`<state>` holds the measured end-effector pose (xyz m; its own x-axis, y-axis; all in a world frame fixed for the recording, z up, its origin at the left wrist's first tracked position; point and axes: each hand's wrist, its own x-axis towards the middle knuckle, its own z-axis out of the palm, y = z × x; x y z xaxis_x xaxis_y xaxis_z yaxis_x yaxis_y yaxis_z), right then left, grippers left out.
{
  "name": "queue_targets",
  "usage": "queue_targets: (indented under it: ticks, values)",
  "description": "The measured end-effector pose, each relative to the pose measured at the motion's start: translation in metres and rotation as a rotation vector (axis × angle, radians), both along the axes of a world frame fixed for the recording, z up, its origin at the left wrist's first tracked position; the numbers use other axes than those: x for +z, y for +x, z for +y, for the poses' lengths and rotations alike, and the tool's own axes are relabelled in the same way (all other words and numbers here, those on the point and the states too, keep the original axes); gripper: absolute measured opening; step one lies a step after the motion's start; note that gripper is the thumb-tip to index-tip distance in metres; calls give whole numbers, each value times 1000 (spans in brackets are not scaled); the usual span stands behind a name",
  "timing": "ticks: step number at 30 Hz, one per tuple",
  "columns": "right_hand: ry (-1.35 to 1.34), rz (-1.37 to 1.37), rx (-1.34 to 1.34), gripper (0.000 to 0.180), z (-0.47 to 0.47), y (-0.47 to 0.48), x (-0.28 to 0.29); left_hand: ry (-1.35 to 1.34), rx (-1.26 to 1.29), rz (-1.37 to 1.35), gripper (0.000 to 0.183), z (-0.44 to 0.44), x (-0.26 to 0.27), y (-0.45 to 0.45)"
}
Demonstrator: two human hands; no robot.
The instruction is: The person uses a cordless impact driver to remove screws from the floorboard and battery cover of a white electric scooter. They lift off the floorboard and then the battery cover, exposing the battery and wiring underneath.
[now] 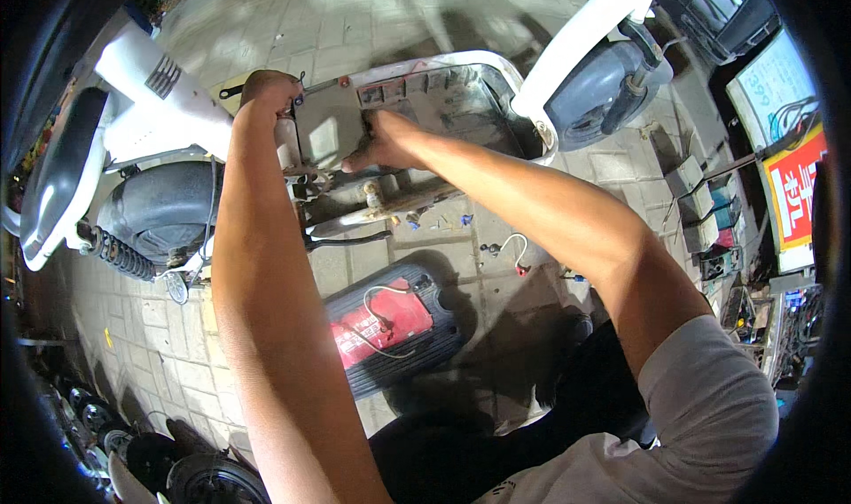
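Note:
A white electric scooter stands across the view, the bare tray of its floor section (432, 92) uncovered. At the tray's left end, my left hand (269, 95) is closed near a wrench-like metal tool (231, 92) that sticks out beyond it; what the fingers grip is hidden. My right hand (385, 143) reaches into the tray against a flat grey panel or block (329, 125), thumb spread from the fingers. Below the hands runs a rusty frame tube (372, 201). A black ribbed footboard cover (405, 364) lies on the paving with a red piece bearing writing (385, 318) and loose leads on it.
The rear wheel (163, 205) is at left, the front wheel (592, 95) at right. A short cable (518, 248), blue connectors (467, 220) and small screws lie on the paving. Parts bins (698, 205) and a signboard (791, 191) stand right; loose wheels (213, 481) lie lower left.

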<state>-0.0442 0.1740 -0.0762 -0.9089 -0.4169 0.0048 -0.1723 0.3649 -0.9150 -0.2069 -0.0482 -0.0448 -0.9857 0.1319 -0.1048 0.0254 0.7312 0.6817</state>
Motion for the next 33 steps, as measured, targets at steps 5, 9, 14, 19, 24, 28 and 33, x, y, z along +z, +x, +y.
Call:
queue_targets:
  ticks: [5, 9, 14, 19, 24, 28, 33]
  values:
    - [146, 10, -37, 72, 2, -2, -6, -49, -127, 35, 22, -10, -1, 1]
    - [616, 235, 203, 56, 4, 7, 31, -158, -303, 302, 26, -45, -28, -19]
    - [348, 363, 252, 62, 110, 116, 68, 315, -152, -15, 46, -70, -35, -39]
    - [206, -4, -315, 64, 338, 290, 27, 224, -210, -224, 49, -82, -20, -40]
    - [602, -398, -1671, 85, 568, 413, -101, 150, -197, -223, 56, -95, -8, -36]
    - [742, -553, -2223, 94, 701, 484, -174, 10, -176, -184, 59, -86, 0, -23]
    - [753, -762, -2215, 107, 788, 495, -186, -96, -152, -163, 61, -58, 7, -5]
